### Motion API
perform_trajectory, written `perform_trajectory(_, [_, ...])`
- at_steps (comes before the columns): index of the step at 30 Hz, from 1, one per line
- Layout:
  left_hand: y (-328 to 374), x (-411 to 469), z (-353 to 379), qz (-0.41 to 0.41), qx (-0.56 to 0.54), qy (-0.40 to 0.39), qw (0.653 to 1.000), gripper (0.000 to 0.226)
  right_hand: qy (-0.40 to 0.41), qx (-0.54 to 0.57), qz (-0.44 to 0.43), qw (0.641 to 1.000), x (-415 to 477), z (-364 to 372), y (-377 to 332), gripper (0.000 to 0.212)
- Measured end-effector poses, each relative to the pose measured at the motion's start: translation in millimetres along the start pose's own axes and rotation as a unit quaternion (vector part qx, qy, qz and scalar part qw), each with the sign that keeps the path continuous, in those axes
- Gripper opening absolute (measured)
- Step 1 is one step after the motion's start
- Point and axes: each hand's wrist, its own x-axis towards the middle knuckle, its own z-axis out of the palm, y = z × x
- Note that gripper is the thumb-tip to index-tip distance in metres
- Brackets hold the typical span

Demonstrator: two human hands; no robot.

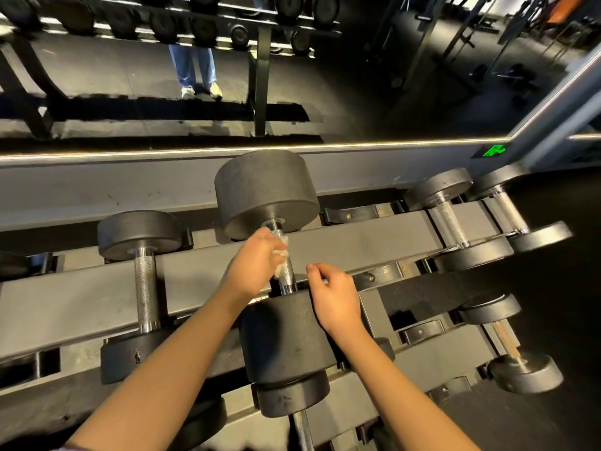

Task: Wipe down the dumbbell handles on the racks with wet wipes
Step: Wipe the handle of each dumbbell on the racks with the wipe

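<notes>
- Left hand [257, 262]: fingers curled round the upper part of the handle [287, 277], with a crumpled white wet wipe [282, 252] pinched between palm and metal. The grip is closed and narrow, holding the wipe against the bar.
- The wipe sits just below the far collar. The knurled steel below it is bare down to the near collar.
- The handle belongs to the large dumbbell [266, 193], the biggest in view. It lies across the top tier of the rack [374, 239], far head toward the mirror [357, 92] and near head toward us.
- Right hand [336, 297]: fingers loosely curled and holding nothing. It lies over the right edge of the near head, fingertips close to the front rail, just beside the handle's lower end. We cannot tell whether it touches the head.
- Both forearms are bare and enter from the bottom edge.
- Left neighbour: a smaller dumbbell [145, 288] in its own cradle, well apart from the hands.
- To the right, a slim dumbbell [450, 219], and an end dumbbell [509, 208] just beside it at the rack's end.
- Lower tier, right: a low dumbbell [504, 338] with a brownish handle.
- The mirror reflects the rack and a person's legs [195, 66] in jeans.
- A green lit sign [492, 150] glows near the mirror's lower right corner.
</notes>
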Motion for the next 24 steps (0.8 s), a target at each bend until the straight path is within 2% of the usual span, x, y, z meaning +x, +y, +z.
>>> perform_trajectory(2, [-2.8,4.9,-0.7,-0.004,0.025,0.042,0.999,0.014,0.001,0.0,0.0,1.0,-0.3,1.1,0.6,0.033])
perform_trajectory(4, [-5.8,4.9,2.0,-0.009,0.032,0.05,0.998,0.015,0.001,0.001,-0.003,1.0,-0.2,1.5,0.7,0.033])
perform_trajectory(7, [-7.0,-2.9,5.3,-0.026,0.007,0.008,1.0,0.016,0.0,0.005,-0.005,1.0,-0.6,0.5,1.7,0.031])
perform_trajectory(11, [-7.8,-11.4,7.2,-0.029,0.029,-0.037,0.998,0.018,0.001,0.004,-0.014,1.0,-0.6,-0.5,0.1,0.031])
perform_trajectory(17, [3.0,-2.4,6.2,-0.083,0.018,0.067,0.994,0.016,0.002,0.001,-0.033,0.999,0.6,0.8,2.8,0.038])
perform_trajectory(21, [7.3,-9.7,7.8,-0.102,0.029,0.008,0.994,0.012,-0.018,0.014,-0.028,0.999,0.4,-0.7,2.4,0.045])
perform_trajectory(24, [11.0,-16.4,2.1,-0.13,-0.02,-0.037,0.991,0.007,-0.031,-0.015,-0.012,0.999,0.1,-3.6,-1.1,0.045])
